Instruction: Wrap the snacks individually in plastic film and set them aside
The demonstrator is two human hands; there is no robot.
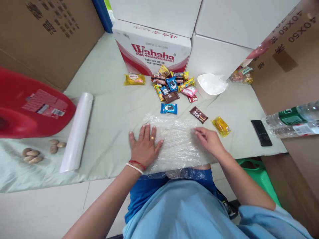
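Note:
A crinkled sheet of clear cling film (178, 142) lies on the cloth-covered table in front of me, its near part hanging over the edge. My left hand (144, 144) rests flat on its left side, fingers spread. At the right side, my right hand (208, 137) has its fingers drawn together on the film's edge. Just beyond the film are a blue snack packet (168, 108) and a brown cocoa packet (198, 115). A yellow-wrapped snack (221, 126) sits right of my right hand.
Farther back are a pile of wrapped snacks (171, 84), a white bowl (210, 86) holding clear plastic and a Wahaha carton (154, 49). Leftward lie a film roll (77, 132), several stones (32, 155) and a red jug (37, 106). A phone (261, 132) and bottles (294, 116) lie right.

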